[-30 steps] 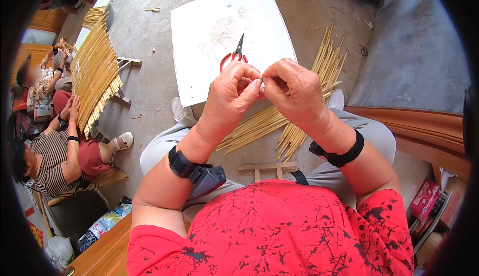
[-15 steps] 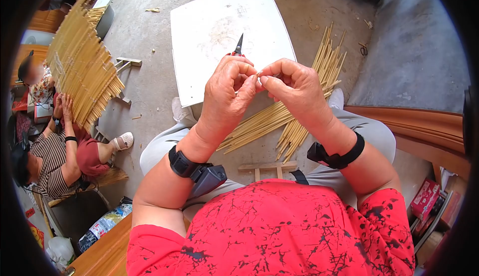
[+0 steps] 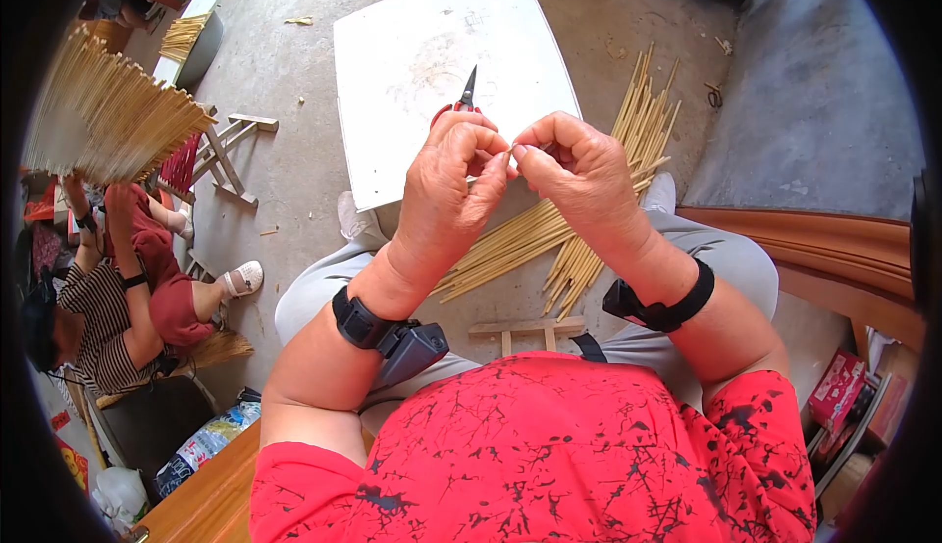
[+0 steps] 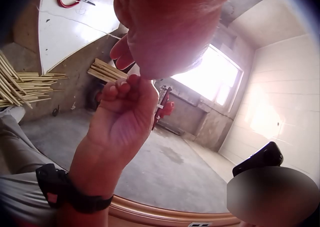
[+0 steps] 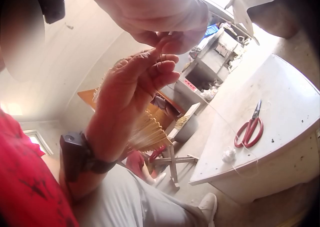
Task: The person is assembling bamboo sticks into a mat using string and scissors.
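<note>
Both hands meet fingertip to fingertip over the near edge of a white table (image 3: pixel 451 43). My left hand (image 3: pixel 451 180) and right hand (image 3: pixel 587 175) each pinch a thin pale thread (image 5: pixel 220 115) between thumb and forefinger. In the right wrist view the thread trails down from the fingers to the tabletop, near a small white ball (image 5: pixel 229 154). Red-handled scissors (image 5: pixel 249 128) lie on the table just beyond the hands. How the thread is looped or knotted at the fingertips cannot be told.
Bundles of straw-coloured sticks (image 3: pixel 515 249) lie on the floor beyond my knees and right of the table. At the left, a seated person (image 3: pixel 108 317) holds up a mat of sticks (image 3: pixel 118 111) beside a wooden stand (image 3: pixel 231 155). A low wooden frame (image 3: pixel 525 328) is between my legs.
My hands stay fingertip to fingertip; the right fingers have shifted slightly and the palms have turned a little. The person at the left has swung the stick mat up and further left.
</note>
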Tool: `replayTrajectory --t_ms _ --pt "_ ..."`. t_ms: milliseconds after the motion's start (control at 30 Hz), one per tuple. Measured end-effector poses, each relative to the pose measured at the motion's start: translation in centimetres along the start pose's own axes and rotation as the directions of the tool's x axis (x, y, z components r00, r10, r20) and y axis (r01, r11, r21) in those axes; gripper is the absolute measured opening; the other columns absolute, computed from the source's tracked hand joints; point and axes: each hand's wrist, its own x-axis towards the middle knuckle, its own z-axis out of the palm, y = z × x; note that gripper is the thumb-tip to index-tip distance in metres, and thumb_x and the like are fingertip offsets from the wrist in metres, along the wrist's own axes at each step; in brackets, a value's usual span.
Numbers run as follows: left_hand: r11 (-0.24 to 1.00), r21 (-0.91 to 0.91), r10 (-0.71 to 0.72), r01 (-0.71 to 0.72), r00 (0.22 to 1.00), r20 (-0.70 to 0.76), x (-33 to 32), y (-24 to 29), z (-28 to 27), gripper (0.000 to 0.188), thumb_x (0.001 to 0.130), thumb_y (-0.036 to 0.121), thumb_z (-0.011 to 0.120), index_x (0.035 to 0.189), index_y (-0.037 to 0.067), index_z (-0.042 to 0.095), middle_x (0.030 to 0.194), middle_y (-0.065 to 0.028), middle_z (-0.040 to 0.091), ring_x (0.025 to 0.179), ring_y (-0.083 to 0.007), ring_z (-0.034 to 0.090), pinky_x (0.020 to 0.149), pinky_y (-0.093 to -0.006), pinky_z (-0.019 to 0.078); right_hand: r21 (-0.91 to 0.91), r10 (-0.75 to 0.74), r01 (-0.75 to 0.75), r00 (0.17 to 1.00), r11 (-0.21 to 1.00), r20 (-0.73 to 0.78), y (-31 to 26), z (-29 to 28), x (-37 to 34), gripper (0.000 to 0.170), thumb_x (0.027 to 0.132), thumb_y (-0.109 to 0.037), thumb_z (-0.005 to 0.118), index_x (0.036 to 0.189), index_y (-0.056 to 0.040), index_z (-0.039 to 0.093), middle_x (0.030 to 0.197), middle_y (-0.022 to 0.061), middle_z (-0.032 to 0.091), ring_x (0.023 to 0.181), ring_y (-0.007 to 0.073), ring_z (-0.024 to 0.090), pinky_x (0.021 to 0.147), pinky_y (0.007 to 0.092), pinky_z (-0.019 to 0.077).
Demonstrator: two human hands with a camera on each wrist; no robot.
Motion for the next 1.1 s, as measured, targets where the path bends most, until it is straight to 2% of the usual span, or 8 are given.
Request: replayTrajectory --t_ms 167,233,300,467,733,867,933,1100 --pt "1.0 0.003 -0.02 0.02 1.0 0.01 -0.06 0.38 0.07 0.009 0.079 -0.004 0.058 0.085 0.0 0.054 0.088 -0.0098 0.052 0.068 -0.0146 0.058 0.061 -0.0243 0.0495 -0.07 -0.043 0.042 0.999 0.997 -0.013 0.46 0.16 0.03 0.008 0.081 -0.005 0.058 0.082 0.003 0.058 0.07 0.0051 0.062 0.069 0.0057 0.06 0.058 0.0197 0.0481" --pt "0.999 0.01 -0.036 0.035 0.999 0.018 -0.07 0.4 0.09 0.008 0.079 -0.004 0.058 0.085 0.0 0.053 0.089 -0.0098 0.052 0.068 -0.014 0.059 0.06 -0.0241 0.0496 0.031 -0.008 0.008 1.0 0.999 -0.006 0.06 0.28 -0.1 0.008 0.082 -0.005 0.057 0.084 0.0031 0.057 0.071 0.0062 0.063 0.067 0.006 0.06 0.057 0.0199 0.0477" --pt "0.993 -0.095 -0.064 0.065 0.998 0.015 -0.12 0.25 0.14 0.007 0.081 -0.004 0.056 0.085 -0.001 0.052 0.089 -0.0095 0.052 0.068 -0.0129 0.06 0.06 -0.0231 0.0498 0.027 -0.005 0.005 1.0 1.0 0.003 0.2 0.17 -0.06 0.009 0.082 -0.005 0.056 0.084 0.0032 0.057 0.071 0.0065 0.063 0.067 0.0063 0.06 0.057 0.0201 0.0478" --pt "0.989 -0.129 -0.074 0.076 0.997 0.021 -0.12 0.22 0.12 0.005 0.083 -0.004 0.054 0.086 -0.002 0.052 0.09 -0.0092 0.05 0.069 -0.0122 0.062 0.06 -0.022 0.0501 0.062 -0.004 0.003 1.0 0.998 0.019 0.65 0.23 0.08 0.01 0.084 -0.006 0.054 0.084 0.0031 0.057 0.072 0.007 0.063 0.067 0.0075 0.061 0.057 0.0203 0.048" --pt "0.989 -0.124 -0.079 0.083 0.996 0.035 -0.3 -0.11 0.23 0.005 0.083 -0.004 0.054 0.087 -0.002 0.052 0.09 -0.0089 0.051 0.07 -0.0123 0.062 0.06 -0.0222 0.0498 -0.035 -0.006 0.006 1.0 0.999 0.0 0.33 0.44 0.01 0.013 0.083 -0.01 0.055 0.081 0.0025 0.054 0.068 0.007 0.06 0.062 0.0073 0.057 0.054 0.0223 0.0459" --pt "0.968 -0.215 -0.122 0.129 0.991 0.044 -0.36 -0.17 0.42 0.005 0.084 -0.004 0.053 0.088 -0.002 0.051 0.092 -0.0088 0.052 0.071 -0.0116 0.062 0.061 -0.0222 0.0493 -0.05 0.028 -0.027 1.0 0.998 0.01 0.37 0.38 0.07 0.013 0.084 -0.011 0.054 0.081 0.0022 0.053 0.067 0.005 0.058 0.061 0.0063 0.055 0.054 0.0224 0.0458" --pt "0.947 -0.275 -0.157 0.166 0.986 0.054 -0.36 -0.15 0.45 0.005 0.085 -0.004 0.053 0.088 -0.002 0.05 0.093 -0.0087 0.053 0.071 -0.0113 0.062 0.062 -0.0222 0.0493 0.059 0.08 -0.083 0.995 0.995 0.052 0.62 0.38 0.08 0.009 0.089 -0.01 0.047 0.085 -0.0039 0.052 0.068 -0.0015 0.052 0.059 0.0034 0.046 0.052 0.018 0.0387" --pt "0.928 -0.318 -0.171 0.192 0.981 0.091 -0.29 -0.39 0.42 0.003 0.087 -0.003 0.051 0.089 -0.001 0.05 0.088 -0.0071 0.055 0.071 -0.0107 0.062 0.064 -0.0224 0.0494 0.129 0.114 -0.121 0.991 0.984 0.063 0.57 0.26 0.16 0.01 0.087 -0.01 0.049 0.082 -0.0026 0.053 0.068 -0.0002 0.054 0.06 0.0039 0.048 0.053 0.0189 0.0406"
